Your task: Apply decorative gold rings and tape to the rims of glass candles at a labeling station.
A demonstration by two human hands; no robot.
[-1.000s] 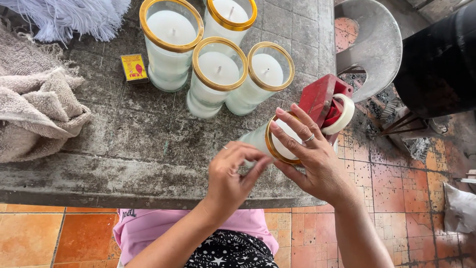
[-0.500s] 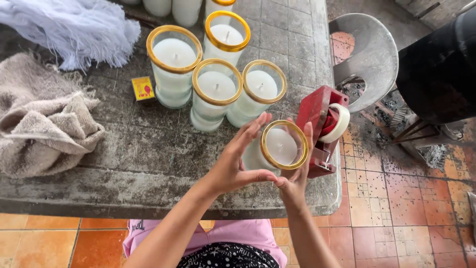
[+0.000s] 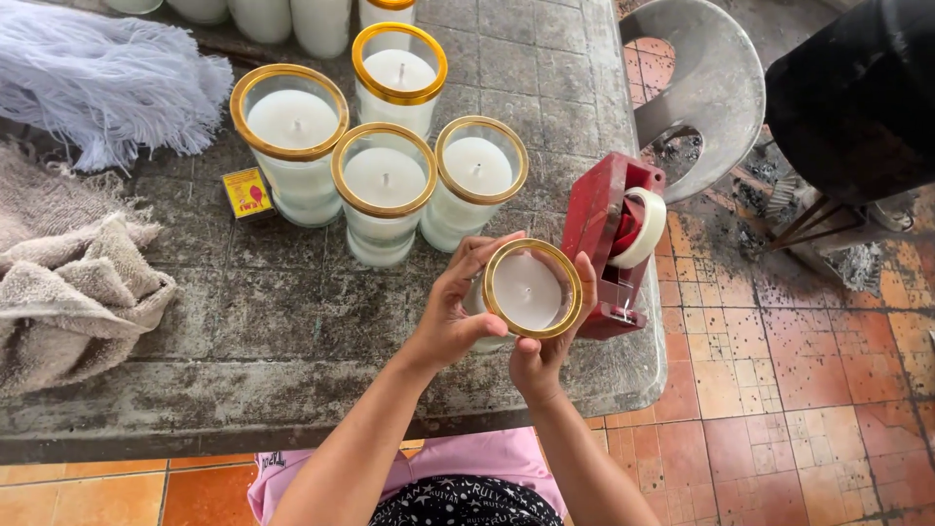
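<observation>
Left hand (image 3: 450, 317), right hand (image 3: 541, 356) clasping gold-rimmed candle glass (image 3: 531, 289) near table's (image 3: 292, 321) right edge; keep grip even, glass upright.

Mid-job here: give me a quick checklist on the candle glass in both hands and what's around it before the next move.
1. Left hand on the candle glass: ok, it wraps the side.
2. Right hand supporting: ok, under the rim.
3. Gold rim intact: ok, the ring looks whole.
4. Wick centred: cannot tell, too small.
5. Tape dispenser close by: ok, it stands right beside the glass.
6. Four finished candles apart from the held one: ok, a gap shows.
</observation>
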